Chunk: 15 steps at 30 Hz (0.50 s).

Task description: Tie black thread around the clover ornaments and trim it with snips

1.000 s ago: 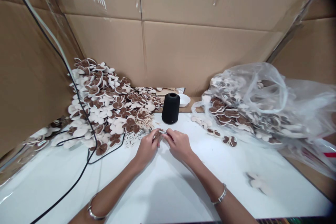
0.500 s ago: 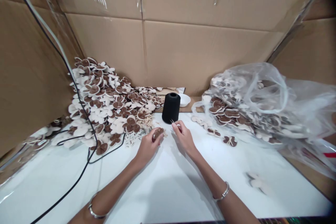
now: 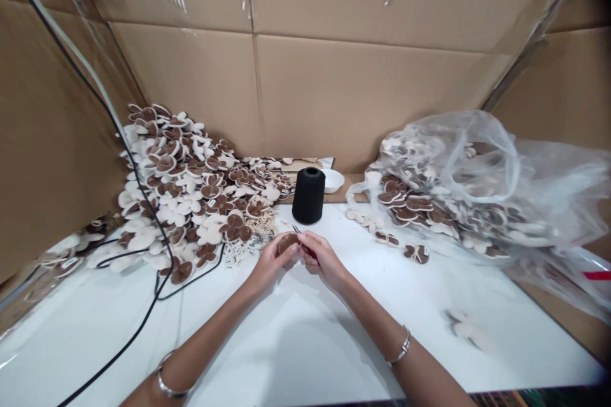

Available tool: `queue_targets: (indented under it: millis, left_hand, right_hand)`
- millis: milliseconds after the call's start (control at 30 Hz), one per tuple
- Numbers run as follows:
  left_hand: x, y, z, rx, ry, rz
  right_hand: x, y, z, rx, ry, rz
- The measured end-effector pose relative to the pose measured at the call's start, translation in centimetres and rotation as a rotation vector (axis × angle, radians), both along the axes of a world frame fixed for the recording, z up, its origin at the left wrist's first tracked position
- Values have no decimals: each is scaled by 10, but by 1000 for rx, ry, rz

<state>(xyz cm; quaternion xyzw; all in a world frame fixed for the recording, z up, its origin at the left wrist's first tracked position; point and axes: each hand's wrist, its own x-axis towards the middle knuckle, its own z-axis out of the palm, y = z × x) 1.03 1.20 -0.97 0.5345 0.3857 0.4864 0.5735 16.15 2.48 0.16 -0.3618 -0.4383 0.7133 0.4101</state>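
Note:
A brown felt piece [image 3: 287, 243] is pinched in my left hand [image 3: 268, 265], in front of the black thread cone [image 3: 309, 197]. My right hand [image 3: 323, 259] is closed on a small pointed tool [image 3: 296, 229], whose dark tips stick out past the fingers and whose reddish part shows below them. Both hands meet at the felt piece, fingertips touching or nearly so. Left of them lie small pale pieces [image 3: 237, 253], beside a large heap of brown and white flower-shaped felt pieces [image 3: 195, 186].
A white bowl [image 3: 333, 181] sits behind the cone. Clear plastic bags [image 3: 491, 165] cover more felt pieces at the right. Two bow-tied pieces [image 3: 416, 254] lie before them. A black cable [image 3: 160, 296] crosses the left side. Cardboard walls [image 3: 334, 89] surround the white table [image 3: 229, 356].
My right hand has moved left and slightly down, bringing the tool to the felt piece in my left hand. The whole view has shifted slightly.

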Motion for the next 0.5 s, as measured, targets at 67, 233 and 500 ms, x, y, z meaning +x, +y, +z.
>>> queue_targets:
  millis: [67, 233, 500]
  left_hand:
    - [0, -1, 2, -21, -13, -13]
    - [-1, -2, 2, -73, -33, -27]
    - [-3, -2, 0, -140, -36, 26]
  right_hand:
    - [-1, -1, 0, 1, -10, -16]
    - [-4, -2, -3, 23, -72, -87]
    - [3, 12, -14, 3, -70, -350]
